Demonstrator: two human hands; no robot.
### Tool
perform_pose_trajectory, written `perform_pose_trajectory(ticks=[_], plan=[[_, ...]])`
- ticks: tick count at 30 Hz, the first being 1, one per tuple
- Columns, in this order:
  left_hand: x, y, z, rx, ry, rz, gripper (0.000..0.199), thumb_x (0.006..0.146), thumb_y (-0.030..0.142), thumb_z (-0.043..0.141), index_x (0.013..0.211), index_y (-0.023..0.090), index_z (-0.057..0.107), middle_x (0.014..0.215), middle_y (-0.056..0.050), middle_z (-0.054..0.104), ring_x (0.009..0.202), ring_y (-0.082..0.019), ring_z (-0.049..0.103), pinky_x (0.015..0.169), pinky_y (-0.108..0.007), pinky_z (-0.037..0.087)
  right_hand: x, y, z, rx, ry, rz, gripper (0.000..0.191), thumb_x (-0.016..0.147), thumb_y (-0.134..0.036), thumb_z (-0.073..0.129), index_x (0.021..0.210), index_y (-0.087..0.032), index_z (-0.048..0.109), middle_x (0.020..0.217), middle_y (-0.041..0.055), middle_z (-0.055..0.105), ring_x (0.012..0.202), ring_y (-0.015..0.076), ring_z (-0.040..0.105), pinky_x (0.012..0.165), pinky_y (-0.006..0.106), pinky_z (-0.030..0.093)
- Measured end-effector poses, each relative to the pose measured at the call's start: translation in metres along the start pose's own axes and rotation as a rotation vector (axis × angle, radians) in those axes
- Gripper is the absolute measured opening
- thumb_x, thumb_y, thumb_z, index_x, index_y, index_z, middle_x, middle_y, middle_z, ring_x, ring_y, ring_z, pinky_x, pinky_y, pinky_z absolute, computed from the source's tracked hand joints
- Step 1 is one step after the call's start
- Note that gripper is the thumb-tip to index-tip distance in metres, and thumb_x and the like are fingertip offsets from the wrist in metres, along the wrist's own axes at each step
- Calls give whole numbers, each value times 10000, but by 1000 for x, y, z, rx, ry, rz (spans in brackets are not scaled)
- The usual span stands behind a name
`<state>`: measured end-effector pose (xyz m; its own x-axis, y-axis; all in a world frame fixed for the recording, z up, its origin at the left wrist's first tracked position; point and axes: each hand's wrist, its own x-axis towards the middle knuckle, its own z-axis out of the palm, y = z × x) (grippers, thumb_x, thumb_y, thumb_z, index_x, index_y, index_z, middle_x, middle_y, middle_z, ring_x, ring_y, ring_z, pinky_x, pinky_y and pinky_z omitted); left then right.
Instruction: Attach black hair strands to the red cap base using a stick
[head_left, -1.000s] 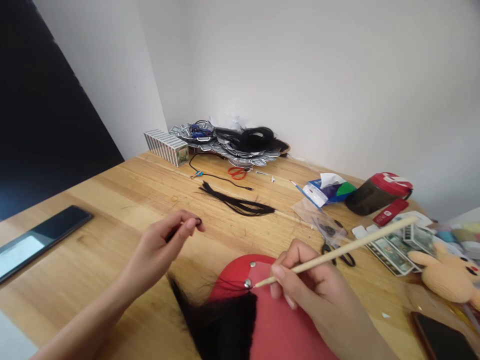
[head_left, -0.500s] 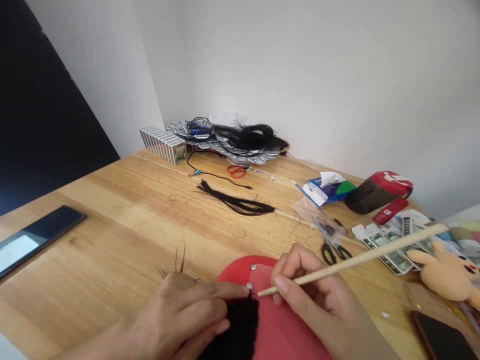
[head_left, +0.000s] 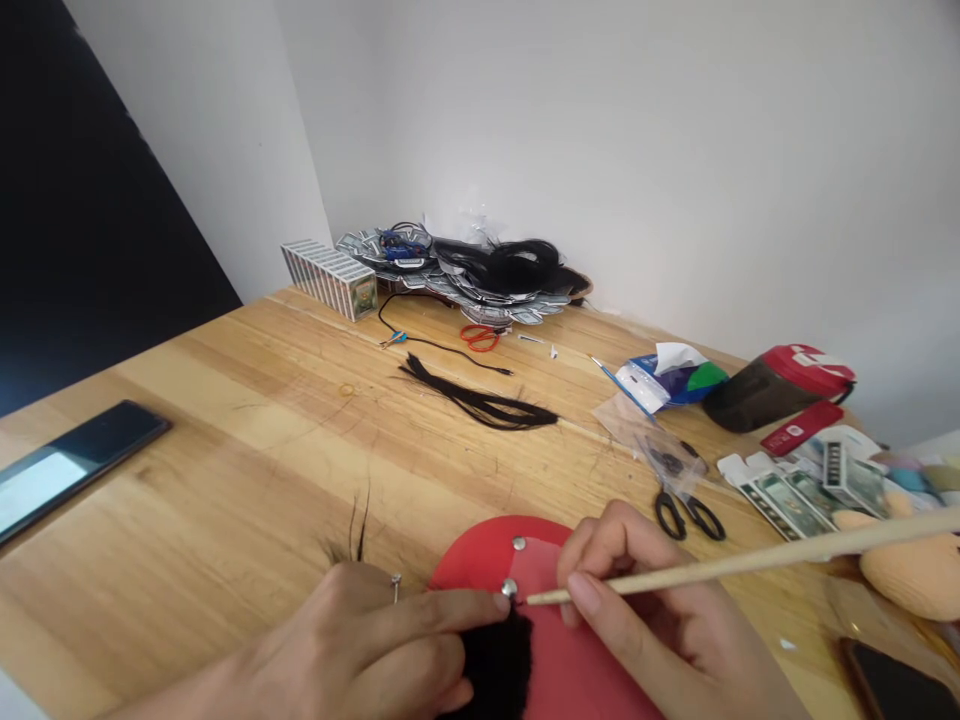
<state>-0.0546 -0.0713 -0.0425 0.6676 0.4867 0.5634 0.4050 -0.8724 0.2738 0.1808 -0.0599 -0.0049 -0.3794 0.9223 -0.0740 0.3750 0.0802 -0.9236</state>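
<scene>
A red rounded piece (head_left: 480,549) with silver studs lies at the bottom centre, partly under both hands. Black hair-like material (head_left: 499,660) covers part of it. My left hand (head_left: 390,635) presses on this material, its index fingertip beside the lower stud (head_left: 509,588); whether its other fingers pinch anything is hidden. Between thumb and fingers, my right hand (head_left: 637,600) holds a pale wooden stick (head_left: 720,570). The stick's thin tip points left, close to the left index fingertip and the edge of the black material.
A black hair bundle (head_left: 480,400) lies mid-table. Black scissors (head_left: 686,510), a dark phone (head_left: 900,680) and a plush toy (head_left: 915,575) are at the right. Another phone (head_left: 82,465) lies left. Orange scissors (head_left: 480,337) and stacked boxes (head_left: 330,280) sit farther back.
The right hand has shifted slightly right and down, and its stick now lies at a flatter angle. My left index finger still rests by the lower stud. The whole view has shifted a little.
</scene>
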Motion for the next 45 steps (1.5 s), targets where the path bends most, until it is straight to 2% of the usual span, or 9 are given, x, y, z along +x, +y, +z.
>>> perform_pose_trajectory(ticks=[3,7,14,21,29,34,45], plan=[[1,0,-1,14,-18,-13,316,1010,170,339,878,147,625,1057,-72,749,518,-119,665,394,-252,469,0,1,0,40,15,-6,224,956,-383,464,768,-267,504,739,-26,533,680,160,516,576,267,385],[1,-1,0,-1,-30,-5,353,1014,179,325,813,156,614,1100,-54,735,519,-119,667,385,-262,466,-2,1,-1,88,9,-26,219,948,-399,486,775,-265,509,745,-19,540,692,165,518,594,271,392],[-1,0,1,-29,17,-9,278,1008,170,352,960,134,623,1032,-67,756,498,-121,659,377,-267,453,-1,-2,-2,84,-5,-9,272,952,-435,459,751,-257,499,720,-20,519,646,158,479,577,271,373],[-1,0,-1,-7,-32,-11,353,1013,182,332,793,156,608,1083,-49,741,521,-118,672,384,-261,475,-3,-3,-3,23,-29,-7,260,961,-423,439,769,-260,506,735,-17,535,674,165,507,593,276,389],[3,3,-1,8,-3,-44,310,1008,182,347,854,157,615,996,-64,764,498,-114,654,425,-243,495,1,-3,-1,38,-1,-22,247,952,-404,464,763,-254,512,731,-13,537,683,170,532,601,281,399],[2,2,-1,-6,13,-23,319,1011,181,335,842,159,605,1009,-65,761,511,-118,662,414,-246,481,-1,-2,-1,74,-3,-25,241,951,-406,471,770,-253,510,731,-9,550,679,172,535,593,281,392],[5,2,0,-35,24,-37,252,1004,158,356,1027,122,605,1032,-73,754,484,-114,651,381,-258,473,-4,-3,-2,60,-16,-25,239,963,-377,457,764,-254,500,733,-22,541,669,157,508,599,268,386]])
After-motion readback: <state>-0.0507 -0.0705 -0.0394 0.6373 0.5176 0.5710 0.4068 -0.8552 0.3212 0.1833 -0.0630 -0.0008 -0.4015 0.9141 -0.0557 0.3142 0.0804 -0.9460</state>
